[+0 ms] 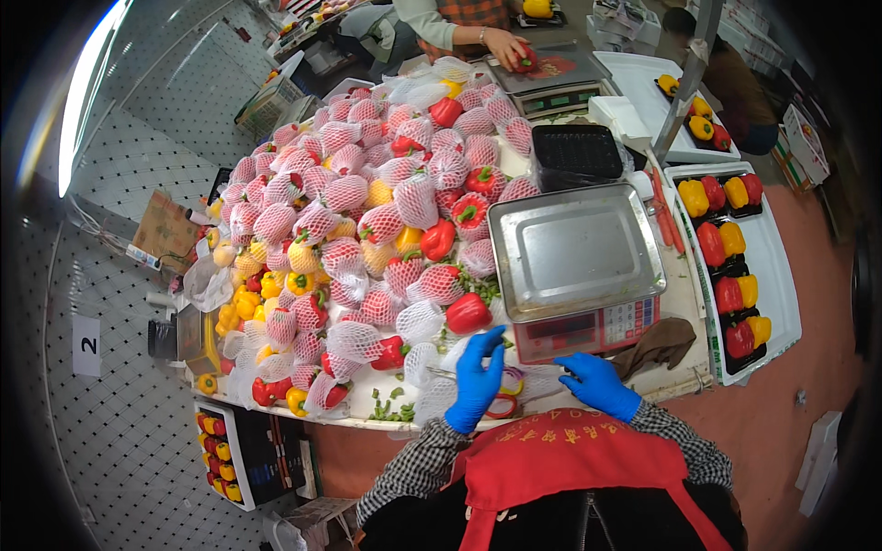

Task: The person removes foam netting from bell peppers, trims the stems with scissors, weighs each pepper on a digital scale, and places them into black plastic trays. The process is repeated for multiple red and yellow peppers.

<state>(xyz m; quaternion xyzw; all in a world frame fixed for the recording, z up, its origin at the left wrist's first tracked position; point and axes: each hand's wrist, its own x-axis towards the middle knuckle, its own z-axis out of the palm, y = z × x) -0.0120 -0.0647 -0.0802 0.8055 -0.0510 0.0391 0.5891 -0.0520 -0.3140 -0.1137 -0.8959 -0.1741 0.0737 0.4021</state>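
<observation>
My left hand [477,382], in a blue glove, has thumb and fingers apart with nothing visible between them. It hovers over the front of the table, just below a bare red bell pepper [468,313]. Beside it lie scissors with red handles [501,406], partly hidden by the hand, and a yellow-and-purple handle. My right hand [601,388], gloved the same, has its fingers spread near the front edge of a red digital scale [558,336]; a small dark spot shows at its fingertips. The scale's steel pan [577,251] holds only small green scraps. A brown cloth [654,344] lies beside the right hand.
A large heap of red and yellow peppers in foam net sleeves [344,195] covers the table's left. Black trays [577,151] are stacked behind the scale. Packed peppers sit in a white foam box [778,289] at right. Across the table, another person's hand [505,48] holds a red pepper.
</observation>
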